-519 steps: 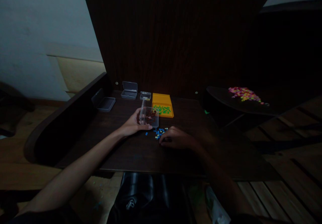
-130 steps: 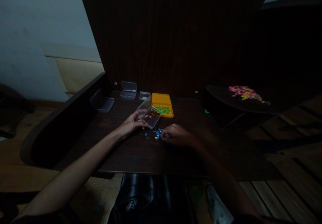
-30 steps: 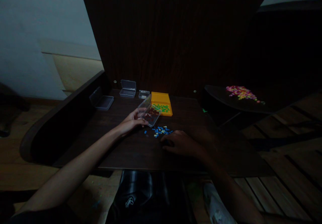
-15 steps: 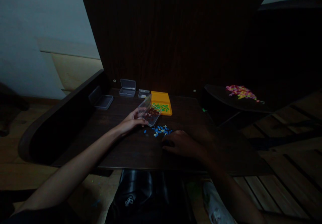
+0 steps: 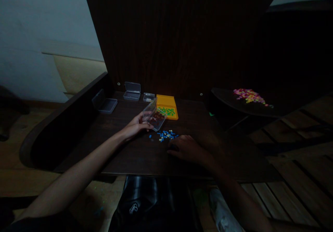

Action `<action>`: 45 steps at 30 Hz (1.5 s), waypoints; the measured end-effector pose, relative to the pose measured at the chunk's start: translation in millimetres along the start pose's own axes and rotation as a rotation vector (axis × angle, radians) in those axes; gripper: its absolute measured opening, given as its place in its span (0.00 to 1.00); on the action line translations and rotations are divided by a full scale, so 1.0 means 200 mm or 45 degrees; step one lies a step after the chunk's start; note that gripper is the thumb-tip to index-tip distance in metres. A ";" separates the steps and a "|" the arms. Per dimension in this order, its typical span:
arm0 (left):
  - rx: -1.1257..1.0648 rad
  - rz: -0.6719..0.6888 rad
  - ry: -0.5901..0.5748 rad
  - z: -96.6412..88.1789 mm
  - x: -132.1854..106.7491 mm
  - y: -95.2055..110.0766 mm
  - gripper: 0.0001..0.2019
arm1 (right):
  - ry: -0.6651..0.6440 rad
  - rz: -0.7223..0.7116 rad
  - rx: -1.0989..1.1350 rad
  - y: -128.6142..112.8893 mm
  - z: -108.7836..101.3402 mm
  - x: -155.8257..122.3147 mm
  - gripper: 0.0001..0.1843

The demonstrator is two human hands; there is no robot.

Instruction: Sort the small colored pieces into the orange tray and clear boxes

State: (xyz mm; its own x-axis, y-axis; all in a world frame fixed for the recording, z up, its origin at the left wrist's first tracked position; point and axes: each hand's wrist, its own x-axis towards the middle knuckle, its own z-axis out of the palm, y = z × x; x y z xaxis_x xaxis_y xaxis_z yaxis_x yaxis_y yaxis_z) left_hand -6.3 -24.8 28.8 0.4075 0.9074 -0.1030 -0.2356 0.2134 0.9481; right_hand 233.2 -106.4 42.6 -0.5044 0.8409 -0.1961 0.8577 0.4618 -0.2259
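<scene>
In the head view, my left hand (image 5: 137, 126) grips a clear plastic box (image 5: 161, 123) with its lid tilted up. Small reddish-brown pieces (image 5: 156, 116) lie inside that box. Just in front of it, on the dark wooden desk (image 5: 130, 159), is a loose pile of small blue and pale yellow pieces (image 5: 167, 134). My right hand (image 5: 186, 147) rests at the right edge of this pile with its fingers bent down. Dim light and the hand itself hide whether a piece is between its fingertips.
Behind the held box, an open yellow case (image 5: 166, 100) contains green pieces (image 5: 169, 112). Clear open boxes stand at the back left: one (image 5: 108, 106) by the side panel, another (image 5: 131, 95), and a smaller one (image 5: 148, 97). Pink and yellow pieces (image 5: 249, 95) lie on a right-hand ledge.
Almost nothing differs. My right hand has shifted very slightly at the pile's edge, while my left hand keeps the clear box in the same place.
</scene>
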 end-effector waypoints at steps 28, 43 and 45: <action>0.029 0.015 0.016 -0.01 0.00 -0.01 0.32 | -0.087 0.060 -0.048 -0.09 -0.02 0.02 0.12; -0.002 -0.003 0.003 0.00 -0.01 0.00 0.32 | -0.065 0.074 -0.148 -0.08 0.01 0.05 0.13; -0.009 0.010 -0.004 0.00 0.00 0.00 0.31 | -0.067 0.065 -0.143 -0.08 0.01 0.05 0.13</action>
State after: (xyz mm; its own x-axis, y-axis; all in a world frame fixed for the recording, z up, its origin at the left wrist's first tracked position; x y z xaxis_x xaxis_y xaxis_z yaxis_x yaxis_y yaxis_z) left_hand -7.0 -25.5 28.5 0.4085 0.9079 -0.0943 -0.2450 0.2086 0.9468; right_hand 214.4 -105.2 41.9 -0.4617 0.8496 -0.2549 0.8867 0.4498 -0.1069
